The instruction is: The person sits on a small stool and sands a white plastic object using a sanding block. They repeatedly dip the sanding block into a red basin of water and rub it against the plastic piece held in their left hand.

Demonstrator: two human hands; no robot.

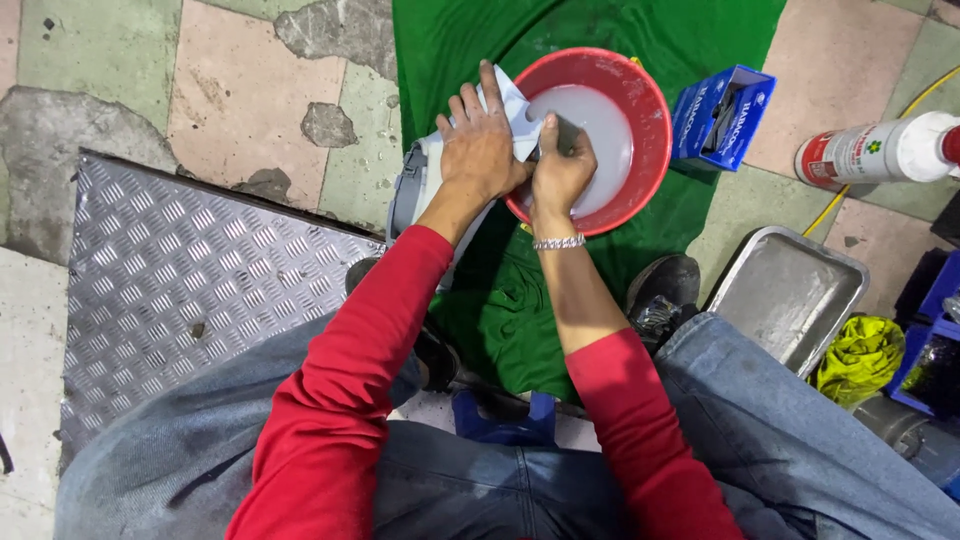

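Underfoot, worn floor tiles (250,90) carry everything, with a ribbed metal plate (190,280) at the left. Over the tiles lies a green cloth (700,40), likely spread to catch drips from the red basin (655,140) set on it, which holds milky water. A steel tray (790,290) sits empty to the right of the person's knees, a crumpled yellow rag (860,355) just beside it. Near the basin's right side stands a blue box (720,115), and farther right a white spray bottle (880,150) lies on its side, all within arm's reach.

A white shoe (425,175) rests tilted on the basin's left rim, toe over the water, probably so that runoff falls back in. The left hand (480,150) presses flat on top of it, fingers spread, pinning it steady. The right hand (562,170) has its fingers curled shut, gripping the shoe's white upper at the rim; whether it also holds a brush or cloth I cannot tell. A bracelet (558,242) circles the right wrist.
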